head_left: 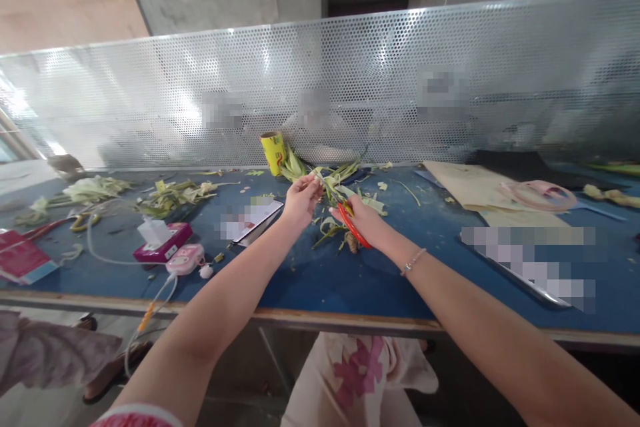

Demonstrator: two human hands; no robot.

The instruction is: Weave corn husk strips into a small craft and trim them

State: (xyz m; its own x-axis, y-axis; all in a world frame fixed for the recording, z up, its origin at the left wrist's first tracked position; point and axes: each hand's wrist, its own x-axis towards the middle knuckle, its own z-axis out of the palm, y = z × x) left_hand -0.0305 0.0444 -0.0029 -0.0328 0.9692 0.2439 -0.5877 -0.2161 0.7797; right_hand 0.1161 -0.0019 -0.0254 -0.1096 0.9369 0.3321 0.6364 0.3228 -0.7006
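Left grip: the fingers of the left hand are pinched together, and a small pale plant piece seems to be held at their tips.
Right grip: the red-handled scissors are held by the right hand, with the fingers closed around the handles.
Scissor blades: they are pointed toward the left fingertips; whether the plant piece is touched by them cannot be told.
Under the hands: husk scraps and a small brown lump are scattered on the blue tabletop.
Behind the hands: green husk leaves are leaned beside a yellow tube, which is tilted near the metal screen.
Done so far: by the loose scraps, some cutting is judged to be already done.
Left over: the piece in the fingers is judged to be unfinished; on the left, a leaf heap and a pale leaf bunch are found, but whether these are waste or supply is not shown.
Hard to make out: the fingertips and the piece are very small, and the piece is partly covered by the fingers; the tablet-like object and the flat object at right are partly blurred out.
Cut off: the red box is cut by the left edge.
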